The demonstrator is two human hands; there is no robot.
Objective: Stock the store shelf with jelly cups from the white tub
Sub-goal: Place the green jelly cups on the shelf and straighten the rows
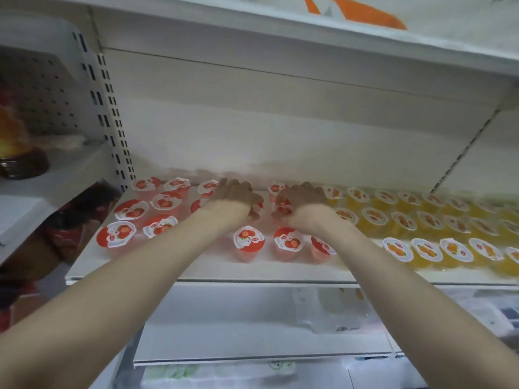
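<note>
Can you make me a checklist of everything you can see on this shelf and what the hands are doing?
Surface: white store shelf, front strip bare.
Job's things: red strawberry jelly cups on the left, orange jelly cups on the right, in rows; white tub not in view.
Clutter: nothing seen on this shelf.
Hands: left hand and right hand reach in among the middle red cups, fingers curled round them.
Cables: nothing seen.
Surroundings: upper shelf above, red packets on the left, blurred goods below.
</note>
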